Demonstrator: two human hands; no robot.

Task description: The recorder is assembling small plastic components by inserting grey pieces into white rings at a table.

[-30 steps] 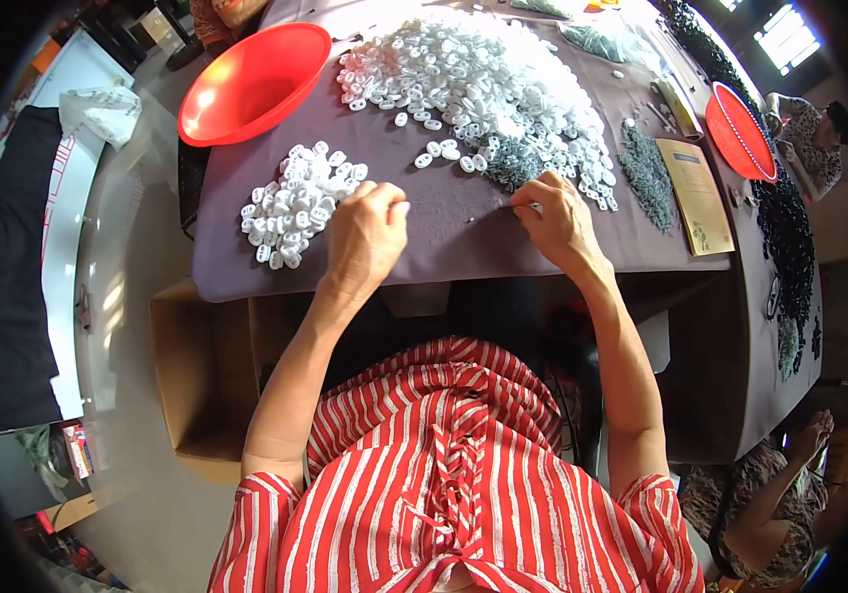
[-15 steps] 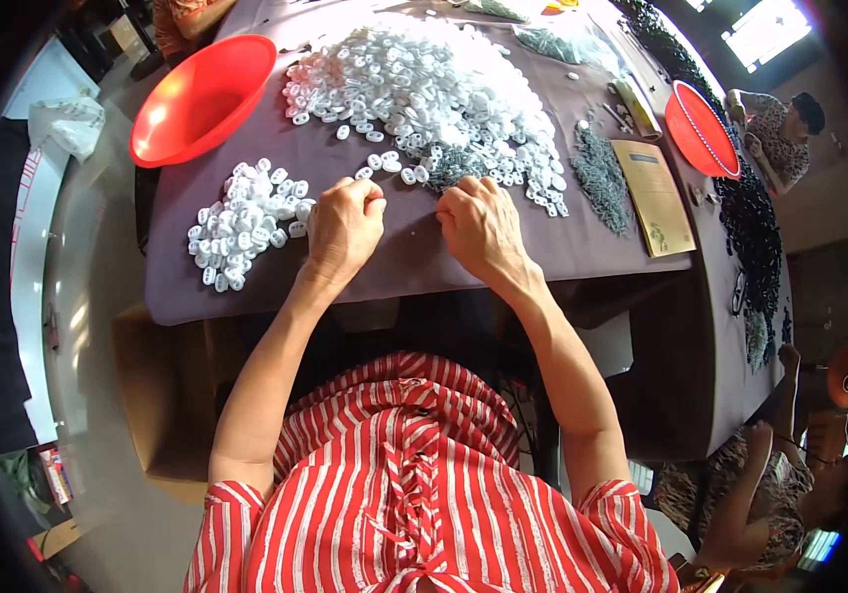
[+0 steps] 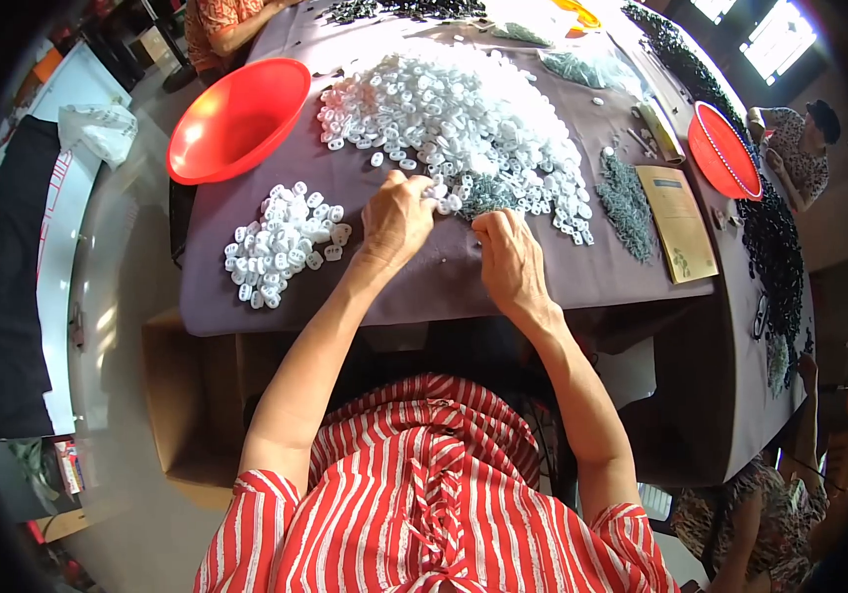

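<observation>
My left hand is closed in a pinch at the near edge of a big heap of small white oval plastic pieces. White pieces show right at its fingertips; whether one is gripped is hidden. Beside it, my right hand has its fingers curled together at a small pile of thin grey spring-like parts, which lies against the heap. What those fingers hold, if anything, cannot be made out. A smaller group of white two-hole pieces lies left of my left hand.
A red bowl stands at the left, another red basin at the far right. More grey parts lie beside a tan booklet. Black pieces cover the right side. An open cardboard box sits below the table's left edge. Other people sit around.
Both hands have moved forward, from above the bare cloth to the heap's near edge. My left hand has reached the white pieces, my right hand the grey parts. The whole view has shifted slightly.
</observation>
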